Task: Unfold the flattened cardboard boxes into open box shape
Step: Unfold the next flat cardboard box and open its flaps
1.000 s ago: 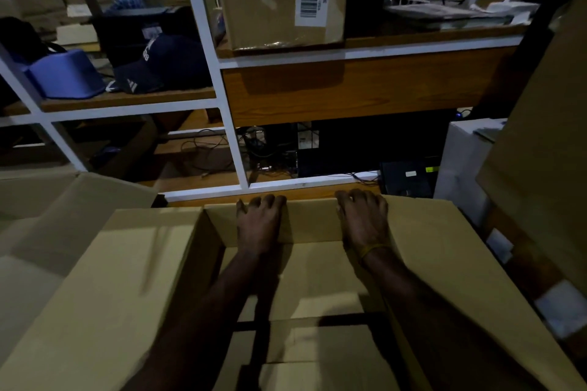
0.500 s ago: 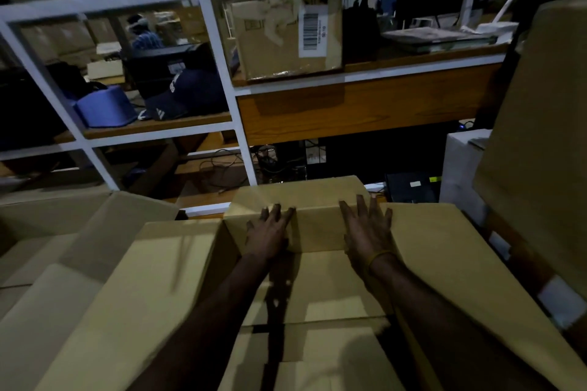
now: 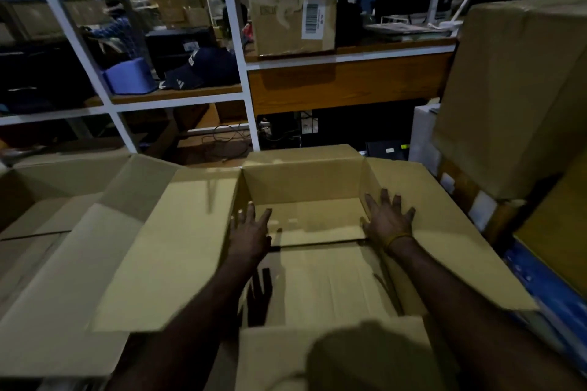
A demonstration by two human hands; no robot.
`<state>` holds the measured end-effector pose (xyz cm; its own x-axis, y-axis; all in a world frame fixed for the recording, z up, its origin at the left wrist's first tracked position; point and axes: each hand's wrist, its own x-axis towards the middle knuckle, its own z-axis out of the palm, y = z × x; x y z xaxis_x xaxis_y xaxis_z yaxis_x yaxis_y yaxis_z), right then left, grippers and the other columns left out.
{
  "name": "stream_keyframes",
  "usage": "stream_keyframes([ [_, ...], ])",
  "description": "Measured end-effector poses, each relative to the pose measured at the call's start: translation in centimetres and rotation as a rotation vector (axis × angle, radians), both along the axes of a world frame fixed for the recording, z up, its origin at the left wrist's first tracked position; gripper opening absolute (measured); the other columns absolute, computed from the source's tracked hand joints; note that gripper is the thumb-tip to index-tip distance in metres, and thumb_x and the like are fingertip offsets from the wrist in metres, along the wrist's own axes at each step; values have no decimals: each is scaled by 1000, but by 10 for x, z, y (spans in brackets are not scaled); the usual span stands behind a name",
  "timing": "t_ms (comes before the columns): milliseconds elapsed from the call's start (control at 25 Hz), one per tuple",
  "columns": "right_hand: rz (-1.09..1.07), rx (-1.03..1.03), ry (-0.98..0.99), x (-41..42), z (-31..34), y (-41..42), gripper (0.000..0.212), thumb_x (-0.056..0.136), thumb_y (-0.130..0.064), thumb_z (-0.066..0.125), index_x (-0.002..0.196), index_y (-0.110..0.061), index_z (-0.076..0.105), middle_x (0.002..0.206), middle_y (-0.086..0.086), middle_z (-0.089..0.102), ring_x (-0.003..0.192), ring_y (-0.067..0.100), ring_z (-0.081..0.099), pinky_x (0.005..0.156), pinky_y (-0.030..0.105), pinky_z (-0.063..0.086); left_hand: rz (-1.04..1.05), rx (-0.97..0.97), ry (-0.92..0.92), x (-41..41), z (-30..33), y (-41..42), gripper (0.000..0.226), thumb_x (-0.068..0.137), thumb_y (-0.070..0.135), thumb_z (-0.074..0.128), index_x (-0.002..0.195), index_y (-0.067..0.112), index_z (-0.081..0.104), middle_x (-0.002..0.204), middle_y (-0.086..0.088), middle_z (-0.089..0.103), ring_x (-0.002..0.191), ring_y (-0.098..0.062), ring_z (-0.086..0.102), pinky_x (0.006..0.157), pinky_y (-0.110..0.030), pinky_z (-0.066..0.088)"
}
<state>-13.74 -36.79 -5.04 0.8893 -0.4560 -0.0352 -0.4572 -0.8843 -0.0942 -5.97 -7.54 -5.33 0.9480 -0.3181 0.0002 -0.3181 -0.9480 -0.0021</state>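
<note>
Since half a second ago both hands are moving apart: they were side by side on the far flap, and now they are spreading toward the box's side walls while the far flap is standing up.

Near edge: a folded-in flap point(image 3: 333, 355) is lying below the forearms, partly in shadow. The box point(image 3: 317, 282) is sitting directly ahead, mouth up, its long axis running away from the person.

Left hand point(image 3: 251, 232): fingers straight and spread, holding nothing, lying against the inner face of the left wall, just beside the big left flap point(image 3: 165, 251), which is splaying outward.

Right hand point(image 3: 389, 219): likewise flat and splayed, gripping nothing, pressing at the crease where the right flap point(image 3: 444, 251) meets the wall.

Far flap point(image 3: 305, 162) is beyond both hands, roughly equally distant from each.

Judgement: the next push is going outward, each hand toward its own side; the box is nearly squared.

Beyond: white shelf frame point(image 3: 251, 105).
</note>
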Motion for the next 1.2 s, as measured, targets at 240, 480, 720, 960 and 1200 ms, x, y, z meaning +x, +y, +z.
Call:
stream_keyframes([
  [240, -121, 95, -59, -117, 4, 61, 65, 92, -60, 50, 149, -37, 30, 162, 12, 13, 146, 41, 13, 114, 64, 14, 108, -76, -35, -111, -2, 36, 56, 92, 54, 50, 144, 36, 42, 157, -9, 32, 144, -32, 31, 112, -70, 7],
  [480, -93, 263, -214, -202, 4, 147, 63, 92, -68, 42, 148, -41, 36, 162, 12, 19, 149, 37, 7, 117, 62, 3, 95, -293, 25, -198, 12, 46, 57, 92, 66, 42, 143, 41, 45, 156, -3, 36, 144, -30, 30, 115, -64, 7],
  [720, -200, 283, -254, -247, -6, 145, 64, 86, -57, 63, 143, -44, 36, 162, 15, -4, 148, 44, -5, 114, 67, 9, 168, -299, 101, -246, 4, 64, 73, 84, 68, 57, 148, 43, 32, 163, -11, 12, 149, -43, -5, 108, -73, 13],
  [960, -242, 374, -366, -244, -6, 123, 66, 77, -47, 77, 135, -36, 48, 144, 12, 20, 125, 40, 40, 103, 49, 44, 258, -461, 81, -251, 3, 69, 67, 79, 48, 76, 138, 41, 45, 155, -11, 17, 133, -45, 33, 93, -55, 50],
  [1200, -246, 483, -470, -230, -8, 92, 49, 67, -41, 87, 108, -30, 64, 119, 9, 35, 104, 30, 47, 89, 37, 47, 273, -630, -73, -244, -9, 60, 54, 70, 36, 86, 119, 33, 62, 138, -6, 38, 118, -37, 42, 84, -40, 44],
])
